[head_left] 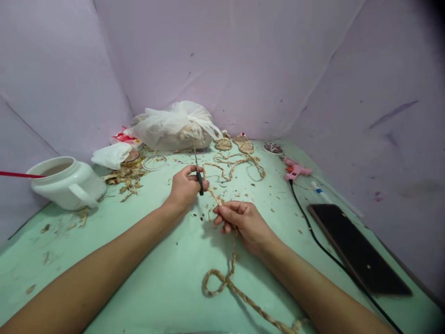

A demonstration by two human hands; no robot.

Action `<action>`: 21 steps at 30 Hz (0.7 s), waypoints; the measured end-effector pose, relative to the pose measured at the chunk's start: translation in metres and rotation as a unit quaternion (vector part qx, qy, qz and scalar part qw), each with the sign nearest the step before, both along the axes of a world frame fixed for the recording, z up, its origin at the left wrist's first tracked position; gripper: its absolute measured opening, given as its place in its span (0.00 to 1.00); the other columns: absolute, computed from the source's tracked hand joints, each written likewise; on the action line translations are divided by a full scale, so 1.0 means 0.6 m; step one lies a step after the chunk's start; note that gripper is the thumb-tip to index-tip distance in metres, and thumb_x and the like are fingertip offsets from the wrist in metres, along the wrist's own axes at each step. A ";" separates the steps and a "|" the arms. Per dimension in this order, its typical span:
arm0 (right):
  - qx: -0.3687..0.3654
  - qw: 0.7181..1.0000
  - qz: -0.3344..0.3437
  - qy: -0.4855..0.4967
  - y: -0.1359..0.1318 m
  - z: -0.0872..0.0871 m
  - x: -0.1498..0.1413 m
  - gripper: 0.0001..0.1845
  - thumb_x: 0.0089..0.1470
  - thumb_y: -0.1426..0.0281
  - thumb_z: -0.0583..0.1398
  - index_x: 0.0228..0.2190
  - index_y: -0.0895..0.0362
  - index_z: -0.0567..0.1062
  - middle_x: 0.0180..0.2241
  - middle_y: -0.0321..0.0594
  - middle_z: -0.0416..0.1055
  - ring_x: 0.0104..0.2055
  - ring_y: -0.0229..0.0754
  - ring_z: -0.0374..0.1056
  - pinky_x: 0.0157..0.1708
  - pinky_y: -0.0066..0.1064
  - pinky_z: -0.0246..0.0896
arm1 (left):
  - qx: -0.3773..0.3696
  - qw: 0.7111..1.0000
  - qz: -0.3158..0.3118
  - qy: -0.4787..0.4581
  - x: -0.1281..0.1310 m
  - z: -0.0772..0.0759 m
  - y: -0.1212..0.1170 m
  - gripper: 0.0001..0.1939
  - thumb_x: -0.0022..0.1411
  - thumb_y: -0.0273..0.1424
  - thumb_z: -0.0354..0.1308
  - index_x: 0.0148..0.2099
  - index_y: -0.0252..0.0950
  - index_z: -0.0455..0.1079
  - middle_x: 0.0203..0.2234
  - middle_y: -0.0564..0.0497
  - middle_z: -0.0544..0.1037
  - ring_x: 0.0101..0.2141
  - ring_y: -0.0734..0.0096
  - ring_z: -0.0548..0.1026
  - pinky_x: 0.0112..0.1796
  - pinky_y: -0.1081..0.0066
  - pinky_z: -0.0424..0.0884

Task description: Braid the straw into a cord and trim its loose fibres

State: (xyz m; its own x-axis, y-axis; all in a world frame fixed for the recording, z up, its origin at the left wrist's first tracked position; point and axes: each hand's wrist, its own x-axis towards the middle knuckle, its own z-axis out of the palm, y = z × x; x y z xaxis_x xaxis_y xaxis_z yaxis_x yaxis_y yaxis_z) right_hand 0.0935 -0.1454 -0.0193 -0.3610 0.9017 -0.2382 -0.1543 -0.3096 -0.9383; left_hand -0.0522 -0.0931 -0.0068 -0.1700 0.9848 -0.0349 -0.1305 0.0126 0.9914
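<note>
My left hand (187, 186) is closed around black-handled scissors (200, 182), their thin metal blade pointing away from me. A braided straw-coloured rope (212, 194) runs from the fingers of that hand to my right hand (241, 218), which pinches it between thumb and fingers. Below the right hand the rope hangs down, makes a loop on the table and continues toward the near edge. Beyond the left hand, another stretch of the braid lies in loose curves. Whether the left fingers also grip the rope is partly hidden.
Scraps litter the green table (146, 269). At left stand a white pot (69, 183) and dried fibre bits (128, 176). Behind are a white plastic bag (174, 127), a ring (155, 162) and small woven pieces (244, 144). Right: pink glue gun (295, 169), its cord, a phone (358, 250).
</note>
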 end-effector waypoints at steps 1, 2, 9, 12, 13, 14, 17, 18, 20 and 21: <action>0.049 0.998 -0.022 -0.031 -0.006 -0.002 -0.003 0.10 0.44 0.66 0.61 0.23 0.62 0.74 0.19 0.37 0.71 0.15 0.29 0.60 0.18 0.22 0.58 | 0.003 1.000 0.005 0.013 0.005 -0.005 -0.001 0.17 0.34 0.22 0.58 0.31 0.35 0.62 0.13 0.59 0.67 0.16 0.79 0.65 0.19 0.78 0.59; 0.095 0.993 -0.035 -0.062 -0.012 -0.003 -0.006 0.10 0.45 0.66 0.60 0.22 0.61 0.73 0.20 0.38 0.71 0.15 0.30 0.62 0.18 0.23 0.59 | 0.005 1.000 0.002 0.025 0.010 -0.012 -0.003 0.16 0.35 0.21 0.57 0.31 0.35 0.62 0.12 0.59 0.66 0.15 0.79 0.64 0.18 0.78 0.58; 0.269 0.954 0.015 -0.135 -0.026 -0.002 0.000 0.09 0.48 0.68 0.57 0.22 0.58 0.74 0.20 0.37 0.72 0.21 0.36 0.69 0.23 0.25 0.61 | 0.023 0.997 -0.046 0.064 0.025 -0.041 -0.014 0.14 0.35 0.22 0.56 0.30 0.35 0.64 0.11 0.60 0.65 0.14 0.81 0.60 0.16 0.79 0.55; 0.109 0.992 0.067 -0.013 -0.010 0.001 0.000 0.10 0.44 0.67 0.60 0.32 0.57 0.73 0.29 0.40 0.74 0.28 0.38 0.71 0.31 0.30 0.66 | 0.027 1.000 -0.002 0.004 0.007 -0.026 0.000 0.15 0.35 0.23 0.56 0.31 0.35 0.62 0.12 0.60 0.66 0.15 0.81 0.61 0.17 0.79 0.56; 0.059 0.995 0.076 0.022 -0.005 0.002 0.000 0.15 0.42 0.68 0.62 0.35 0.57 0.72 0.33 0.41 0.74 0.30 0.39 0.72 0.33 0.32 0.66 | 0.030 0.999 0.012 -0.010 0.000 -0.021 0.005 0.16 0.35 0.23 0.57 0.32 0.36 0.61 0.13 0.60 0.65 0.15 0.81 0.62 0.18 0.79 0.57; 0.018 0.996 0.081 0.043 -0.001 0.002 0.000 0.18 0.40 0.69 0.63 0.37 0.58 0.72 0.35 0.43 0.74 0.32 0.39 0.72 0.34 0.32 0.66 | 0.032 0.999 0.021 -0.022 -0.007 -0.017 0.010 0.17 0.35 0.23 0.57 0.32 0.36 0.61 0.13 0.61 0.65 0.16 0.81 0.62 0.18 0.79 0.58; -0.045 0.995 0.075 0.048 0.003 0.000 -0.001 0.19 0.34 0.71 0.66 0.34 0.60 0.73 0.32 0.43 0.74 0.31 0.39 0.71 0.33 0.31 0.66 | 0.040 0.998 0.031 -0.026 -0.013 -0.016 0.018 0.17 0.35 0.23 0.57 0.33 0.36 0.61 0.13 0.61 0.65 0.16 0.80 0.63 0.19 0.79 0.58; -0.049 0.995 0.071 0.045 0.003 -0.001 -0.002 0.18 0.34 0.72 0.66 0.32 0.60 0.73 0.30 0.42 0.74 0.30 0.38 0.71 0.32 0.30 0.66 | 0.043 0.998 0.032 -0.020 -0.011 -0.019 0.019 0.17 0.35 0.23 0.56 0.33 0.36 0.61 0.13 0.61 0.65 0.16 0.81 0.63 0.19 0.79 0.58; -0.033 0.997 0.060 0.041 0.000 -0.002 -0.005 0.16 0.33 0.71 0.66 0.30 0.60 0.73 0.26 0.40 0.74 0.29 0.38 0.71 0.32 0.30 0.66 | 0.048 0.998 0.031 -0.003 -0.003 -0.027 0.018 0.16 0.35 0.23 0.55 0.32 0.36 0.61 0.12 0.61 0.65 0.15 0.81 0.61 0.18 0.80 0.56; -0.018 0.998 0.055 0.039 -0.002 -0.002 -0.006 0.15 0.33 0.70 0.66 0.29 0.60 0.74 0.25 0.40 0.74 0.29 0.38 0.71 0.32 0.31 0.66 | 0.047 0.999 0.027 0.001 0.001 -0.031 0.016 0.15 0.35 0.23 0.55 0.32 0.36 0.61 0.12 0.61 0.65 0.14 0.82 0.61 0.17 0.80 0.56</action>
State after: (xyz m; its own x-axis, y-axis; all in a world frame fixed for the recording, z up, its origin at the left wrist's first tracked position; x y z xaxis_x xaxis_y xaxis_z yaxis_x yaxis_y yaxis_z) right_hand 0.0898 -0.1464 -0.0207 -0.4759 0.8467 -0.2377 -0.1896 -0.3627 -0.9124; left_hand -0.0515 -0.0833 -0.0252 -0.2231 0.9730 0.0584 -0.1274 -0.0885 0.9879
